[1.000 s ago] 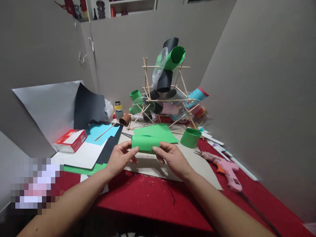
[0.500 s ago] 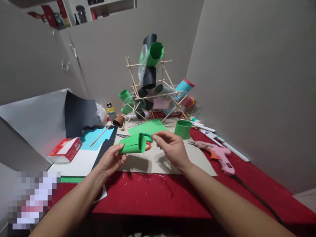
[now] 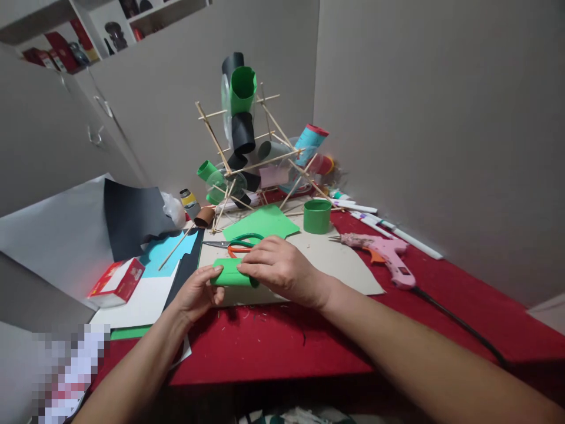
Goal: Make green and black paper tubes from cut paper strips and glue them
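Between my two hands is a green paper tube [image 3: 230, 273], lying sideways above the near edge of the grey board. My left hand [image 3: 198, 290] grips its left end, thumb on top and fingers beneath. My right hand [image 3: 280, 270] presses its fingertips on the tube's upper side and covers much of the right end. Just behind the tube lie scissors [image 3: 241, 241] with green and orange handles, partly hidden by my right hand. A flat piece of green paper [image 3: 262, 222] is beyond them, and another green paper tube [image 3: 316, 217] stands upright to its right.
A stick frame [image 3: 265, 162] carrying paper tubes and clear discs stands at the back. A pink glue gun [image 3: 386, 253] lies right, its cord running to the front edge. White markers [image 3: 410, 240] lie behind it. A red box [image 3: 117, 281] sits left on white paper.
My right hand has moved left and down onto the green tube, from apart to touching it. The tube's open end has turned from view. The camera view has shifted right.
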`<act>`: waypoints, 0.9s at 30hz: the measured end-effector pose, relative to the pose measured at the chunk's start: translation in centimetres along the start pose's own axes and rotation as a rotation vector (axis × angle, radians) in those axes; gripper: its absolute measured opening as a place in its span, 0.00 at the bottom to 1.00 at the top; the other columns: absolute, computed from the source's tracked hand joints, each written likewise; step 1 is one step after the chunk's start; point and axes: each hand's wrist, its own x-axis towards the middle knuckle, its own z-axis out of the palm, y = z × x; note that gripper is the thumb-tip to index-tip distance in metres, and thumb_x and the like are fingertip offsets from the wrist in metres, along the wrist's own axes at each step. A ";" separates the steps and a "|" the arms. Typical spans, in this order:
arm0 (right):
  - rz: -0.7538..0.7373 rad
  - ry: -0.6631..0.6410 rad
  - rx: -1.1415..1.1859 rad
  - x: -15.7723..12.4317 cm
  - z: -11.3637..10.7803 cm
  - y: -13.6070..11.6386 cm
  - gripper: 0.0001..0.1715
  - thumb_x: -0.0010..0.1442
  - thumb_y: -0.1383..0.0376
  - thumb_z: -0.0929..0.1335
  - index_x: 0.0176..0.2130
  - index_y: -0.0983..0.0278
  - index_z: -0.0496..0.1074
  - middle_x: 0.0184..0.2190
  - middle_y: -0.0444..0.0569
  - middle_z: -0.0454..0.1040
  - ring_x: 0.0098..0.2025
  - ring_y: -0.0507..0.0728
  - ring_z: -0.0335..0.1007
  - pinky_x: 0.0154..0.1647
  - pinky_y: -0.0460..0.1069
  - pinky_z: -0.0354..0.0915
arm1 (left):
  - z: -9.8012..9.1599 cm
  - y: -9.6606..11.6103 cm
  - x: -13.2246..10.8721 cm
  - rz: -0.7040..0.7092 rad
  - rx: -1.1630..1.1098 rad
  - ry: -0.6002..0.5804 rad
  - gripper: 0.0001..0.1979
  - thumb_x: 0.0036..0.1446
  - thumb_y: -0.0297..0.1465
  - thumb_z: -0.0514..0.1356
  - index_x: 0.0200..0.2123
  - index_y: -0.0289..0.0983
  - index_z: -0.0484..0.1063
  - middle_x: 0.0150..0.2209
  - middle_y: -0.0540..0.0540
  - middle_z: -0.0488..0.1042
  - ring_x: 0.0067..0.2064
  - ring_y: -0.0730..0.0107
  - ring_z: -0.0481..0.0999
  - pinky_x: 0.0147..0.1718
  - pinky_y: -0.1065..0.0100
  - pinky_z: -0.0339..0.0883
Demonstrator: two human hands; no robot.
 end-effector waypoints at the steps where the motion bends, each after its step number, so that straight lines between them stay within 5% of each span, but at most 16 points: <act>1: 0.049 0.007 0.072 0.0 0.0 0.0 0.12 0.64 0.71 0.64 0.41 0.62 0.77 0.37 0.50 0.81 0.40 0.58 0.75 0.40 0.53 0.64 | 0.0 0.2 -0.1 -0.014 0.013 -0.001 0.14 0.48 0.39 0.67 0.27 0.34 0.71 0.13 0.53 0.66 0.12 0.78 0.65 0.12 0.77 0.56; 4: 0.443 0.149 0.431 0.2 0.0 0.2 0.12 0.59 0.70 0.66 0.38 0.62 0.79 0.36 0.50 0.81 0.37 0.56 0.75 0.38 0.51 0.66 | -0.4 0.9 -0.1 0.022 0.039 0.040 0.19 0.51 0.46 0.64 0.28 0.35 0.70 0.16 0.52 0.69 0.12 0.77 0.66 0.12 0.77 0.57; 7: 0.994 0.287 0.854 0.6 0.1 0.5 0.07 0.51 0.67 0.70 0.29 0.64 0.80 0.26 0.46 0.79 0.27 0.53 0.72 0.30 0.48 0.67 | -1.0 1.5 0.1 0.252 0.069 0.155 0.19 0.53 0.46 0.62 0.31 0.33 0.72 0.23 0.50 0.73 0.16 0.79 0.68 0.15 0.76 0.60; 9: 1.168 0.294 0.999 0.7 0.2 0.7 0.07 0.47 0.63 0.72 0.26 0.65 0.80 0.20 0.44 0.75 0.21 0.50 0.67 0.24 0.45 0.65 | -1.2 1.5 0.2 0.407 0.110 0.218 0.16 0.54 0.42 0.63 0.35 0.33 0.74 0.28 0.49 0.75 0.20 0.79 0.69 0.19 0.76 0.64; 14: 1.255 0.196 1.102 0.6 1.0 0.6 0.10 0.43 0.61 0.74 0.24 0.67 0.80 0.15 0.44 0.71 0.17 0.47 0.63 0.18 0.42 0.62 | -0.6 0.6 0.0 0.420 0.291 0.164 0.14 0.51 0.34 0.66 0.42 0.37 0.76 0.37 0.46 0.77 0.33 0.70 0.75 0.30 0.72 0.70; 20: 1.248 0.079 1.139 0.5 1.9 -0.3 0.07 0.43 0.64 0.74 0.25 0.66 0.81 0.18 0.44 0.73 0.17 0.47 0.63 0.17 0.42 0.62 | -0.3 -0.5 0.2 0.337 0.458 0.052 0.05 0.45 0.29 0.65 0.24 0.33 0.77 0.22 0.46 0.76 0.28 0.63 0.76 0.26 0.69 0.69; 27: 1.155 0.119 1.056 0.9 1.4 -1.1 0.12 0.49 0.60 0.71 0.21 0.67 0.77 0.13 0.41 0.67 0.17 0.48 0.62 0.19 0.43 0.60 | -0.3 -0.6 0.3 0.361 0.374 0.032 0.09 0.47 0.31 0.65 0.34 0.34 0.80 0.30 0.45 0.80 0.28 0.63 0.76 0.23 0.68 0.68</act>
